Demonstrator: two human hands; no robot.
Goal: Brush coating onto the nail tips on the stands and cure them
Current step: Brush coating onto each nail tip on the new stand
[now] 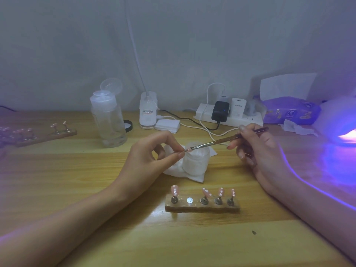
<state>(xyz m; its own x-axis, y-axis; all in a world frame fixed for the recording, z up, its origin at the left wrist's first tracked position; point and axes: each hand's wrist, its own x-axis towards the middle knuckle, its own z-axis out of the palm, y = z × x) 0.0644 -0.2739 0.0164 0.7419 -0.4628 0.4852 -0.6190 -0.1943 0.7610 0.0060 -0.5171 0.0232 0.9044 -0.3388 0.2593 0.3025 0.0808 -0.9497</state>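
Pink nail tip (189,149) in the air, brush (221,142) bristles touching it. Wooden stand (202,208) holds four dotted tips (175,190) upright (second slot shows its metal disc). UV lamp (337,118) lit, right.

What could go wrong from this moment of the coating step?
1. The left hand pinches the nail tip only between thumb and finger; pressure from the brush in the right hand might knock it into the white jar behind it.
2. The curing lamp is lit close by; stray light may harden coating on the bristles.
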